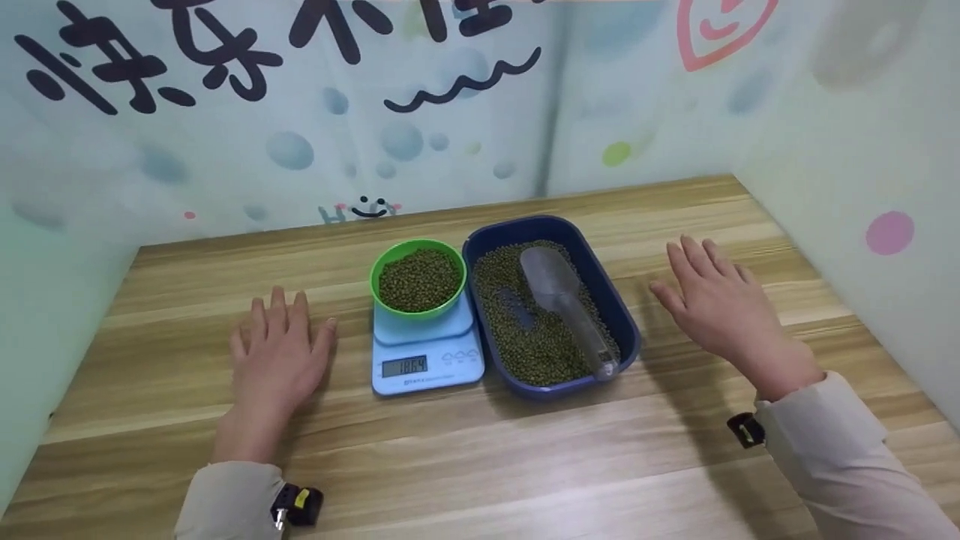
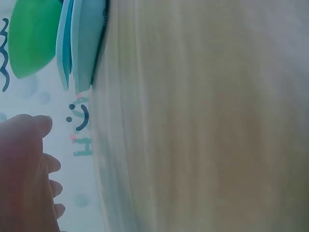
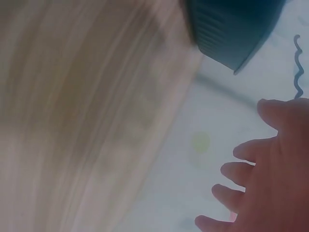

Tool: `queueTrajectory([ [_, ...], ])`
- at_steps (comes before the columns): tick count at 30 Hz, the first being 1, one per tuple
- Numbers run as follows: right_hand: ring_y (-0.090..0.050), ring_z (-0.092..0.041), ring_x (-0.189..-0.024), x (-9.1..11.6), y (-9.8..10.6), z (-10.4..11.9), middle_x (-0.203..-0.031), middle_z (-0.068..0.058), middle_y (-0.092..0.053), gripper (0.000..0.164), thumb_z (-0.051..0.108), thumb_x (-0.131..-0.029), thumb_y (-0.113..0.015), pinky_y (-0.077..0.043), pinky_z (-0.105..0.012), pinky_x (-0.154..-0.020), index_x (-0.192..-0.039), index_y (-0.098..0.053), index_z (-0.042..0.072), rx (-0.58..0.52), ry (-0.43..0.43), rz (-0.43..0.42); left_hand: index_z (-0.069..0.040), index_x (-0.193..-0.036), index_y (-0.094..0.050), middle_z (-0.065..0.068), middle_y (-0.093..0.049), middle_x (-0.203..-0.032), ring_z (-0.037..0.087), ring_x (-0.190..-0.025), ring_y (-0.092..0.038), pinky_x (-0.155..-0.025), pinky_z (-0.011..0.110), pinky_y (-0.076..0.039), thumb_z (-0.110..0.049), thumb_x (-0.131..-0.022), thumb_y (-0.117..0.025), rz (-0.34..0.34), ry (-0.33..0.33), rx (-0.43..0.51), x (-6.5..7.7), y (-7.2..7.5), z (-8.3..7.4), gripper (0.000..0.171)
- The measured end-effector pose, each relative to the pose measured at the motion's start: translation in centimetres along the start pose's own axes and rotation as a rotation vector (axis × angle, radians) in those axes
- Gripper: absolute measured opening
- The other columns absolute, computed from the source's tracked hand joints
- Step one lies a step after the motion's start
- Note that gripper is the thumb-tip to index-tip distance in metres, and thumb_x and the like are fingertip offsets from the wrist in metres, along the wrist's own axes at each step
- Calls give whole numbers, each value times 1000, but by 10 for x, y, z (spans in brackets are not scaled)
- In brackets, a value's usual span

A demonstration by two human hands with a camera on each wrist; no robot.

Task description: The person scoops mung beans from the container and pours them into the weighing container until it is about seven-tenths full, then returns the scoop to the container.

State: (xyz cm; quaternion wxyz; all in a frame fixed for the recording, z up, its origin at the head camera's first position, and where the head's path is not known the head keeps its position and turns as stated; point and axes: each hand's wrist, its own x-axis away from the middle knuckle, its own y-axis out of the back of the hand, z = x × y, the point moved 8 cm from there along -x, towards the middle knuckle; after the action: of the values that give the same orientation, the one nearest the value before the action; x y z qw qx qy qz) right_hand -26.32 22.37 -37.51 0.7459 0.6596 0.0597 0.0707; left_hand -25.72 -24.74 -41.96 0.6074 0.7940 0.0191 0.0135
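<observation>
My left hand (image 1: pixel 276 360) lies palm down at the left of a light-blue digital kitchen scale (image 1: pixel 459 375), fingers straight and slightly spread, holding nothing. On the scale's platform stands a green bowl (image 1: pixel 376 291) filled with small green-brown beans (image 1: pixel 420 279); the lit display (image 1: pixel 405 366) shows digits like 1864. Touching distance to its right is a dark blue tub (image 1: pixel 613 294) of the same beans. A clear plastic scoop (image 1: pixel 551 276) rests on them, its handle over the near rim. Right of the tub, my right hand (image 1: pixel 716 311) is spread palm down, with nothing in it.
The wood-grain table (image 1: pixel 420 465) ends at a printed backdrop (image 1: pixel 480 142) with dark lettering and bubbles, which also closes off both sides. A black wrist strap device (image 1: pixel 298 504) sits at the left cuff, another device (image 1: pixel 746 430) at the right.
</observation>
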Motion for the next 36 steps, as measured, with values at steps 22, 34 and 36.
queueTrajectory([
  [22,-7,-42,-138,3,-21,4,-153,-18,-7,75,58,-95,-19,-9,-62,-107,-147,-11,5,-59,25,56,-6,-148,-9,22,3,-152,45,-137,6,-102,68,11,-62,-92,-11,56,-28,-46,5,0,-12,79],
  [34,-9,-40,-139,-3,-19,17,-153,-17,-9,74,56,-95,-22,-11,-63,-107,-147,-15,4,-75,47,45,-5,-147,-16,21,-2,-153,43,-138,2,-104,66,9,-59,-94,-16,18,-12,-49,13,-2,-12,76],
  [36,-9,-39,-139,-4,-18,18,-153,-17,-10,73,56,-95,-24,-12,-62,-107,-147,-16,5,-74,50,35,-5,-147,-16,21,-1,-153,43,-138,3,-104,66,9,-59,-93,-15,16,-7,-46,14,-2,-11,76],
])
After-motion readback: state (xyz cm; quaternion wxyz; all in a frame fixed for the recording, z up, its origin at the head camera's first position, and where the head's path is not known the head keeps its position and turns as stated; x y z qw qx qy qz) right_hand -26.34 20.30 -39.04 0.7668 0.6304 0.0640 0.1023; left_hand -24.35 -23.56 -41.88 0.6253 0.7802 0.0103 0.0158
